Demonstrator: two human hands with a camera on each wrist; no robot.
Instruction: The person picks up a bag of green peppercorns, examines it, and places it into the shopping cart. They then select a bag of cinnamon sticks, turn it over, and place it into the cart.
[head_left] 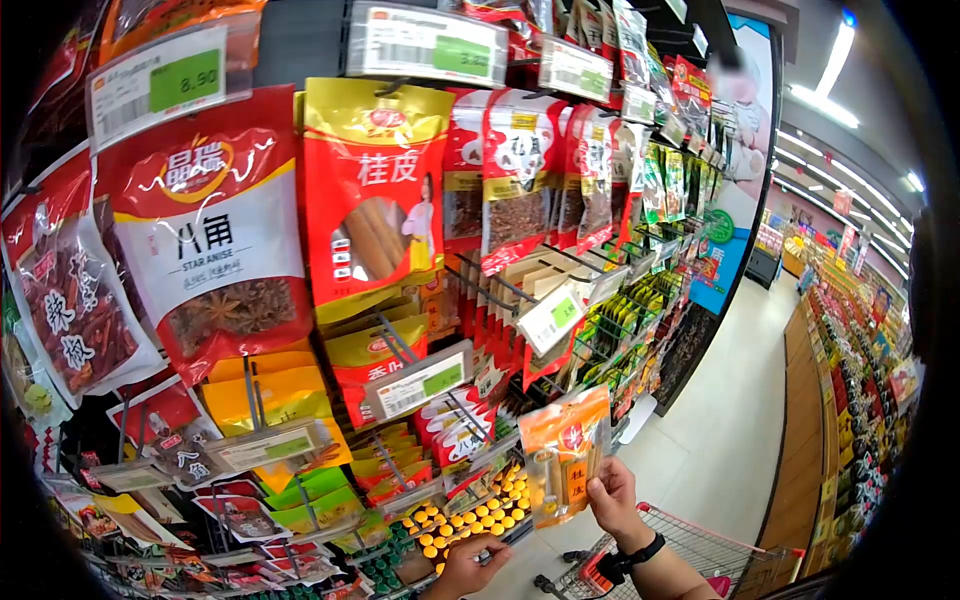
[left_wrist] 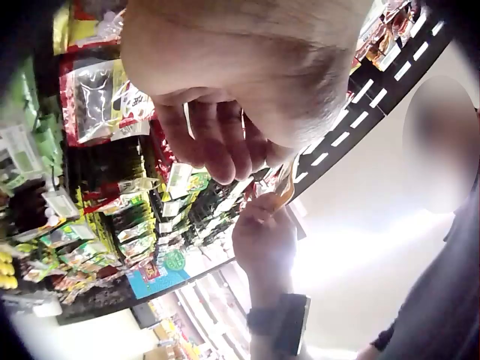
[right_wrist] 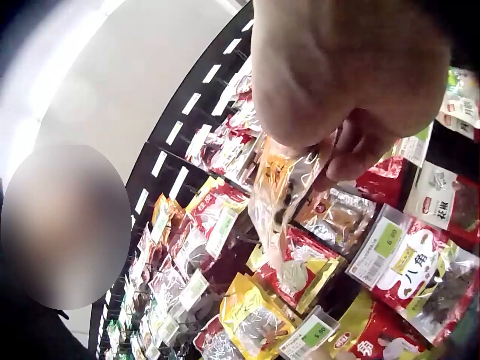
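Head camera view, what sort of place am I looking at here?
Most likely a supermarket, probably its spice section: a star anise packet is on display, a price tag above it reads 8.90, and a shopping cart stands on the floor.

Long white tubular ceiling lights (head_left: 838, 55) glow at the head view's upper right, edges bowing into black; glare partly bleaches the left-wrist view.

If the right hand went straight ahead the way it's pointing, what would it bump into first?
Probably the red spice packets hanging ahead, beyond the orange cinnamon bag the right hand holds, though depth is unclear.
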